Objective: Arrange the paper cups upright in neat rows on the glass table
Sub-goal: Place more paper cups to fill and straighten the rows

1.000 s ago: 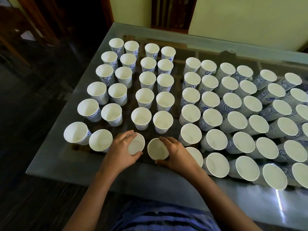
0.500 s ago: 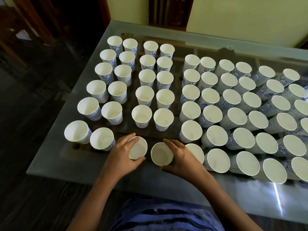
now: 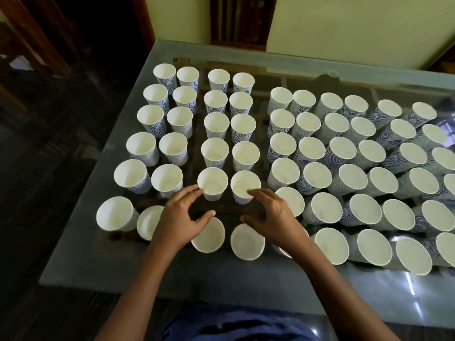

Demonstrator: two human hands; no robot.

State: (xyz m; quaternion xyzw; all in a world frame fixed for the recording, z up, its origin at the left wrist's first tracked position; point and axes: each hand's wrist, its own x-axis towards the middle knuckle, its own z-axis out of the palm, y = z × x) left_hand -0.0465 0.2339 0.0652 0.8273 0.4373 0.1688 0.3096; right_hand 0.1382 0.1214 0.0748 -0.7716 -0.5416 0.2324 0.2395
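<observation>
- The glass counter [image 3: 81, 262] is covered over most of its top by cups [image 3: 317, 150]. All stand mouth-up as far as shows, and none lies on its side in view.
- The biggest group is a tight block [image 3: 362, 212] to the right of the right hand [image 3: 273, 215]. Its rims touch or nearly touch, and it runs off the frame's edge, so its far end is hidden.
- Ahead of both hands stand the mid columns [image 3: 229, 124], two abreast, with a clear gap between them and the block.
- To the left of the left hand [image 3: 181, 219] stand the left columns [image 3: 160, 148], also two abreast and set apart.
- The task looks nearly done. No stack or spare cups show, so what is left seems to be truing the nearest row and evening out the gaps.
- The near pair stands upright, close together but apart. The left near cup [image 3: 209, 239] is just under the left thumb, and the right near cup [image 3: 247, 243] is just below the right thumb.
- The left hand is half spread, with curved fingers and the thumb held away, and it grips nothing. Its index tip reaches the rim of the left far cup [image 3: 213, 180], though contact cannot be told.
- The right hand has the same loose spread and also holds nothing. Its fingertips overlap the rim of the right far cup [image 3: 245, 183], and contact is again unclear.
</observation>
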